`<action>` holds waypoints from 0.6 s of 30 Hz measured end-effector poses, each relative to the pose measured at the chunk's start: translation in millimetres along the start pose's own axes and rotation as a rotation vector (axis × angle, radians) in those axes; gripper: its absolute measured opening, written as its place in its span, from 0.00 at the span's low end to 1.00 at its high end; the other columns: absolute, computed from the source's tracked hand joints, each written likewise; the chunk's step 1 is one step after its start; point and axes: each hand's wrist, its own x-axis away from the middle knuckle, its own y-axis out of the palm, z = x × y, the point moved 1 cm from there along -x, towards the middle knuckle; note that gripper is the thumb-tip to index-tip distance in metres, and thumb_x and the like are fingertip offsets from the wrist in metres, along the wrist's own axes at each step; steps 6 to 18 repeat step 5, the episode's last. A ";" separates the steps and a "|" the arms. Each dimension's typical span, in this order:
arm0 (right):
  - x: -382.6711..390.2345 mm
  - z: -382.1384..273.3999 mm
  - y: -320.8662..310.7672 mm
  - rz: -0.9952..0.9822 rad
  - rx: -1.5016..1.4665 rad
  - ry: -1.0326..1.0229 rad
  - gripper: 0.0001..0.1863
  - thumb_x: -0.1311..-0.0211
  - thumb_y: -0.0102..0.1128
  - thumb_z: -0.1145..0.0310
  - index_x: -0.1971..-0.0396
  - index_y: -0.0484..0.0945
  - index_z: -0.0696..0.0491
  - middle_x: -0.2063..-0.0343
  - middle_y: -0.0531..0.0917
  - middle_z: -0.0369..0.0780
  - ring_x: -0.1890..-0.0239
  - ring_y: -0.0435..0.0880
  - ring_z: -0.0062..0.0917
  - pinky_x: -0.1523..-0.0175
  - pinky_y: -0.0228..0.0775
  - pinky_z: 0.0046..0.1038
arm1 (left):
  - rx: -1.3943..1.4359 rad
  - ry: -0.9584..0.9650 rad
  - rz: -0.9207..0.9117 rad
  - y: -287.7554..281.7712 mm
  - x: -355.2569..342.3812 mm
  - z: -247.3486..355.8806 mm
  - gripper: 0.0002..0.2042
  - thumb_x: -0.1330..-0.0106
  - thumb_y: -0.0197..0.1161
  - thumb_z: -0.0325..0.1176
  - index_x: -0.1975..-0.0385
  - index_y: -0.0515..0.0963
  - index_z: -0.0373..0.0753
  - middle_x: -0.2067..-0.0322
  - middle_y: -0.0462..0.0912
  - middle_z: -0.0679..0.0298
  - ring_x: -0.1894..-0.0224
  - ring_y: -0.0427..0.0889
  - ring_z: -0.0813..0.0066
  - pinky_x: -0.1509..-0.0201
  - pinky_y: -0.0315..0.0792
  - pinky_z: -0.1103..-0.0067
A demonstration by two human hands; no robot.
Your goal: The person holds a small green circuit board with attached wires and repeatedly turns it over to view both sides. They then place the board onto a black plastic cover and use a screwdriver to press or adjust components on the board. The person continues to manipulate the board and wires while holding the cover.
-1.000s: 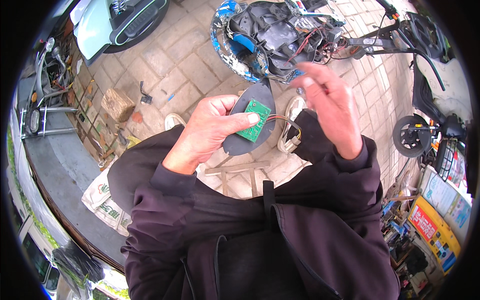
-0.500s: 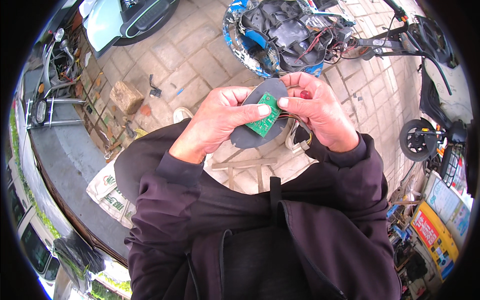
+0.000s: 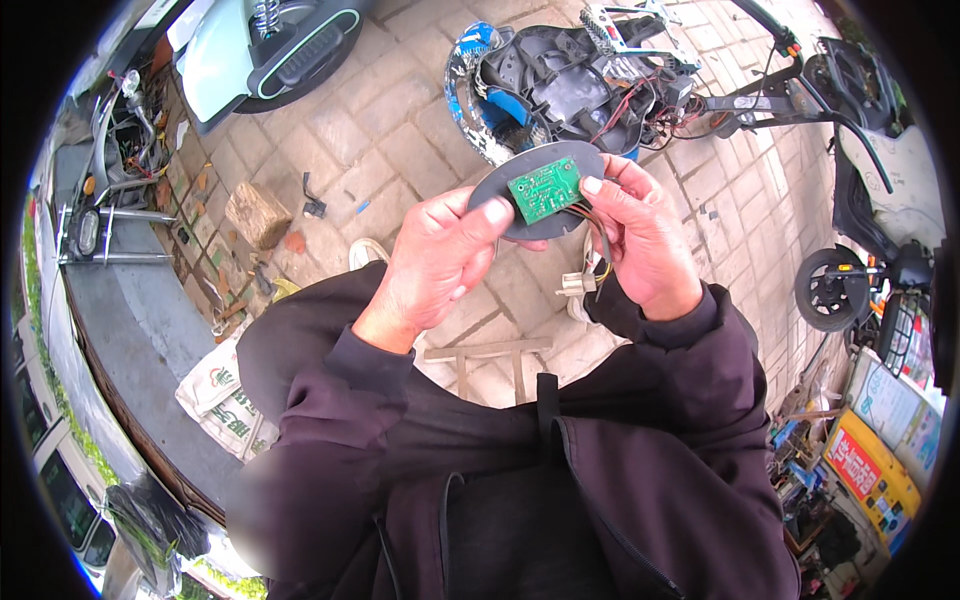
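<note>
Both hands hold up a dark grey oval panel (image 3: 530, 170) with a small green circuit board (image 3: 545, 189) fixed on its face. My left hand (image 3: 435, 262) grips the panel's left edge, thumb pressed on it beside the board. My right hand (image 3: 640, 240) grips the right edge, thumb tip touching the board's corner. Coloured wires (image 3: 597, 240) run from the board down past my right palm to a white plug (image 3: 573, 284) that hangs free below.
A stripped scooter (image 3: 580, 75) with exposed wiring lies on the brick paving ahead. A wooden block (image 3: 257, 213) sits at the left, a pale scooter body (image 3: 265, 45) behind it. Another scooter's wheel (image 3: 835, 290) is at the right. A wooden stool frame (image 3: 490, 355) stands below my hands.
My right hand came from open and apart onto the panel's right edge. The panel has been raised and turned so the green board faces up more squarely.
</note>
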 end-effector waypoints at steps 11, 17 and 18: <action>0.2 9.6 1.1 0.058 -0.008 0.027 0.13 0.34 0.66 0.69 0.53 0.77 0.54 0.77 0.75 0.26 0.82 0.66 0.06 0.79 0.57 0.12 | 0.037 0.030 0.017 2.7 -3.5 -9.7 0.17 0.30 0.64 0.33 0.45 0.77 0.31 0.58 0.87 0.52 0.86 0.57 0.96 0.82 0.51 0.92; 0.2 9.6 1.1 0.058 -0.008 0.027 0.13 0.34 0.66 0.69 0.53 0.77 0.54 0.77 0.75 0.26 0.82 0.66 0.06 0.79 0.57 0.12 | 0.037 0.030 0.017 2.7 -3.5 -9.7 0.17 0.30 0.64 0.33 0.45 0.77 0.31 0.58 0.87 0.52 0.86 0.57 0.96 0.82 0.51 0.92; 0.2 9.6 1.1 0.058 -0.008 0.027 0.13 0.34 0.66 0.69 0.53 0.77 0.54 0.77 0.75 0.26 0.82 0.66 0.06 0.79 0.57 0.12 | 0.037 0.030 0.017 2.7 -3.5 -9.7 0.17 0.30 0.64 0.33 0.45 0.77 0.31 0.58 0.87 0.52 0.86 0.57 0.96 0.82 0.51 0.92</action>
